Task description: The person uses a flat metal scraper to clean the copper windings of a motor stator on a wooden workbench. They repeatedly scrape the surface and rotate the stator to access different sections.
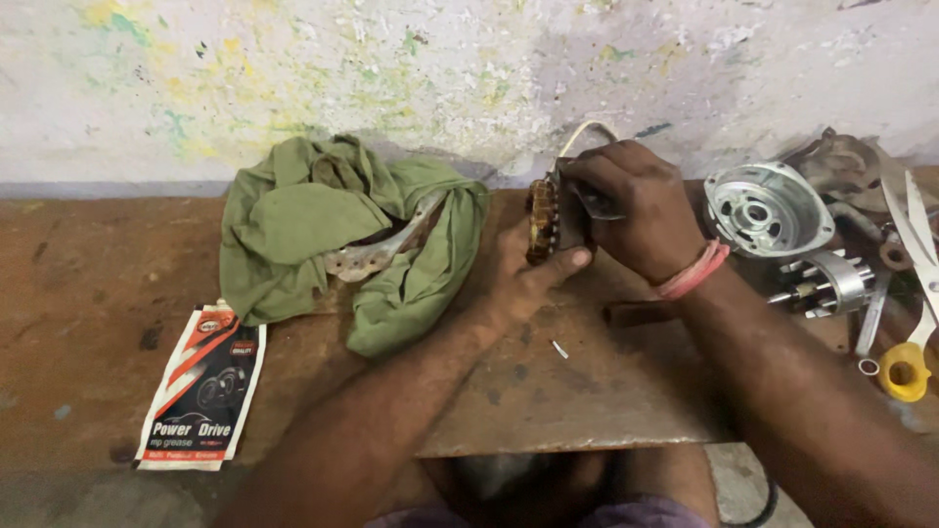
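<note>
Copper-wound round stator coil [541, 220] upright on worn brown bench [88, 284], gripped by left hand [518, 269]; right hand [631, 205] closed on small dark tool [599, 202] against it; crumpled green cloth [303, 220] just left.

Copper-wound stator [544, 220] upright on edge

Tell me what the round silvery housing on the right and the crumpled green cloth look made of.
The round silvery housing looks like cast metal, probably aluminium: pale grey, dull sheen, moulded ribs and bolt holes. The crumpled green cloth looks like soft woven cotton: matte, limp folds, no shine. Both lie on the worn brown bench, apart from the hands.
</note>
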